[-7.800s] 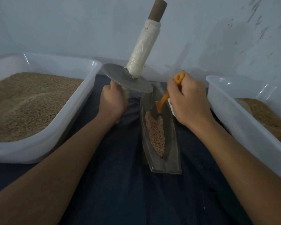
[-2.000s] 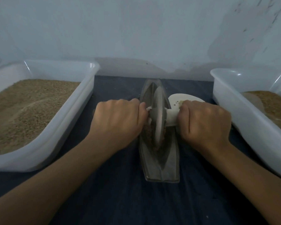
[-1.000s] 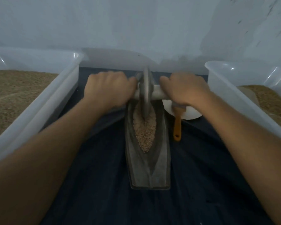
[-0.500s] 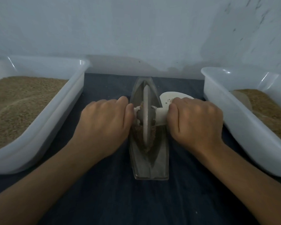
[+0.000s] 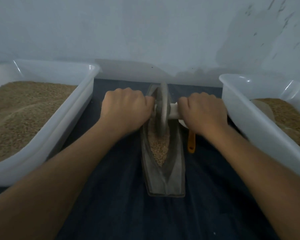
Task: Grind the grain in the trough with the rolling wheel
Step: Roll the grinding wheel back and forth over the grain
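Observation:
A narrow boat-shaped metal trough (image 5: 164,181) lies lengthwise on the dark cloth in the middle. Brown grain (image 5: 159,149) fills its groove. The grey rolling wheel (image 5: 161,110) stands on edge in the far half of the trough, over the grain. My left hand (image 5: 125,111) grips the axle on the wheel's left side, hiding it. My right hand (image 5: 202,115) grips the white-wrapped axle (image 5: 173,111) on the right side.
A large white tub (image 5: 62,118) of grain stands at the left, and a second tub (image 5: 249,122) at the right. An orange-handled scoop (image 5: 191,142) lies just right of the trough, partly under my right wrist. A pale wall rises behind.
Both hands have pushed the wheel away from me, from the middle of the trough to its far half. The grain in the near part of the groove is uncovered again.

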### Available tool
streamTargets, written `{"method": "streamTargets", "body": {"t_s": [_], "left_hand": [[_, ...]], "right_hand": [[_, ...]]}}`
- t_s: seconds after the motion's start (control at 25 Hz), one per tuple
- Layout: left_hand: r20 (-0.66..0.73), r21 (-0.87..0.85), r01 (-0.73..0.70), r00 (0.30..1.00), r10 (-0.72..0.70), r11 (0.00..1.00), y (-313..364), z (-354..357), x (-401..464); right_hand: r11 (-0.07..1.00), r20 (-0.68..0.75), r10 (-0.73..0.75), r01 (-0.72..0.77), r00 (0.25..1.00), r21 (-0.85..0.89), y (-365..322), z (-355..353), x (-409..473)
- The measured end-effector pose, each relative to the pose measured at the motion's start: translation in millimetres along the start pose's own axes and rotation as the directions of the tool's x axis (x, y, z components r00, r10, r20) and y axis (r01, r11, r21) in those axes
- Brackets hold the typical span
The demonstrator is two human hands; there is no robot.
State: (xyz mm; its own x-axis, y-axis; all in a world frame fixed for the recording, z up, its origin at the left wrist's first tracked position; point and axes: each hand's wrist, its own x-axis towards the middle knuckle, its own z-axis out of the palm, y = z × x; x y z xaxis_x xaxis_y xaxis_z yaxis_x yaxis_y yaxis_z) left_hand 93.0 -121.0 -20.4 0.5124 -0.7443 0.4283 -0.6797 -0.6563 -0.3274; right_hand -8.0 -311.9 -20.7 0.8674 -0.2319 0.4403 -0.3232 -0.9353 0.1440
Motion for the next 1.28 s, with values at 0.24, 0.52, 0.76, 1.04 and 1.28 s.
{"method": "streamTargets", "body": {"t_s": [0.24,0.52,0.76,1.04,1.28], "left_hand": [[-0.178,-0.226,0.01,0.983,-0.052,0.974,5,-11,-55],[0.154,-0.125,0.131,0.982,-0.111,0.983,-14,16,31],[0.087,-0.06,0.081,0.993,-0.076,0.995,-10,6,26],[-0.144,-0.207,0.055,0.986,-0.087,0.977,5,-10,-57],[0.044,-0.078,0.139,0.99,-0.136,0.987,-10,17,25]], "right_hand": [[0.982,-0.406,0.021,0.056,0.914,0.178,-9,-5,-67],[0.979,0.047,0.188,-0.191,0.981,0.07,1,9,16],[0.997,0.162,0.065,-0.072,0.985,0.039,4,1,18],[0.986,-0.375,-0.01,0.071,0.927,0.15,-10,-11,-72],[0.996,-0.012,0.061,-0.06,0.998,0.06,-1,1,14]]}}
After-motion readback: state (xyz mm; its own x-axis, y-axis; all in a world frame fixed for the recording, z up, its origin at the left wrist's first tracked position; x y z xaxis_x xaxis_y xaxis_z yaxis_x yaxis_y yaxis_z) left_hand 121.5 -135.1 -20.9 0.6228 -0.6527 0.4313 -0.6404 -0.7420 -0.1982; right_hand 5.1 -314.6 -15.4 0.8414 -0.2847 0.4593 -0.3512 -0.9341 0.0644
